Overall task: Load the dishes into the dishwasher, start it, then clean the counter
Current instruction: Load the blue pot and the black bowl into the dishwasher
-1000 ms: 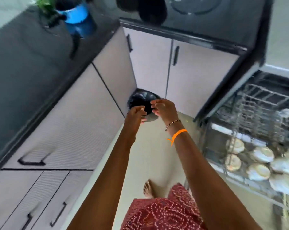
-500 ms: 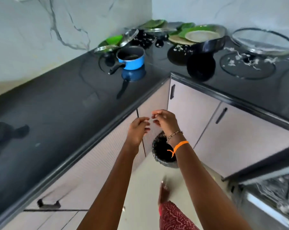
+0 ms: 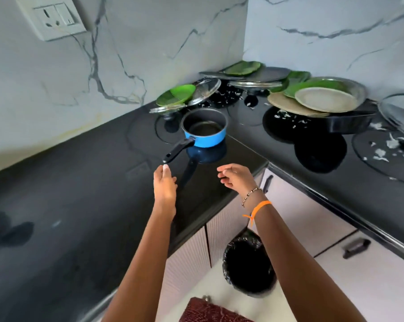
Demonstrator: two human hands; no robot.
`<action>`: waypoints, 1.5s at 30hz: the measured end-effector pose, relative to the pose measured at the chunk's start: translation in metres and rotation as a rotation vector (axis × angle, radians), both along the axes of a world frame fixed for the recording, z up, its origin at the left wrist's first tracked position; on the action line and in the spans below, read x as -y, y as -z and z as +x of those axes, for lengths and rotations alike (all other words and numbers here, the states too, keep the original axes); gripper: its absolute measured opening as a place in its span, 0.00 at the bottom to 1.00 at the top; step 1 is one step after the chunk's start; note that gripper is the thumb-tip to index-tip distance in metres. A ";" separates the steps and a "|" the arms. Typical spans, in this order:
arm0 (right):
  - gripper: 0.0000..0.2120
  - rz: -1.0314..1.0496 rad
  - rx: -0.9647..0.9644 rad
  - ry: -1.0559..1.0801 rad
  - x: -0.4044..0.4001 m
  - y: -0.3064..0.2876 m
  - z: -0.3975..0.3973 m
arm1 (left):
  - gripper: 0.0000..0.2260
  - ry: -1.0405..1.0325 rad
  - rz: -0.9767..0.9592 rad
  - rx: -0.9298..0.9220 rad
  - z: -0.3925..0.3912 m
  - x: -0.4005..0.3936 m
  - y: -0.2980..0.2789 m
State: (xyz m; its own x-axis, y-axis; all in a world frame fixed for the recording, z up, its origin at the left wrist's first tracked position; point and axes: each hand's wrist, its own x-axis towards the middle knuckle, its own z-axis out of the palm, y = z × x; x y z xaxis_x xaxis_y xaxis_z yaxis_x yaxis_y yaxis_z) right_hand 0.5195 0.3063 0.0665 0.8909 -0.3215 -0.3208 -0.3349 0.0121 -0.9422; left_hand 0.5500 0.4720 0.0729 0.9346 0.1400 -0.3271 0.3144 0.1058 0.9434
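Observation:
A blue saucepan point(image 3: 205, 131) with a black handle stands on the black counter point(image 3: 68, 194) near the inner corner. My left hand point(image 3: 165, 184) hovers just short of the handle's tip, fingers straight, holding nothing. My right hand point(image 3: 234, 176) hangs over the counter's edge with loosely curled fingers and is empty too. Behind the pan lie green plates point(image 3: 176, 95), glass lids point(image 3: 204, 91), steel plates point(image 3: 259, 76) and beige plates point(image 3: 324, 99) stacked on a black pan point(image 3: 349, 123). White food scraps point(image 3: 391, 145) litter the counter at the right.
A black-lined bin point(image 3: 248, 263) stands on the floor below the counter corner. Pale cabinet doors with dark handles point(image 3: 355, 247) run under the counter. A wall socket point(image 3: 53, 16) sits at the upper left. Another glass lid point(image 3: 400, 112) lies at the far right.
The view has swung up from the bin and open dishwasher to the counter. Both hands rose from over the bin and moved apart, the left one toward the saucepan's handle.

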 end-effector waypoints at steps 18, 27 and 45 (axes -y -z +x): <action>0.10 0.309 -0.167 0.197 -0.016 -0.008 0.106 | 0.15 0.617 0.301 0.107 0.077 0.040 -0.005; 0.14 0.494 0.142 0.399 0.039 0.007 0.029 | 0.13 0.794 0.049 0.248 -0.007 0.104 0.021; 0.10 0.156 0.209 1.118 0.050 0.042 -0.401 | 0.14 1.939 0.383 0.338 -0.307 0.153 0.076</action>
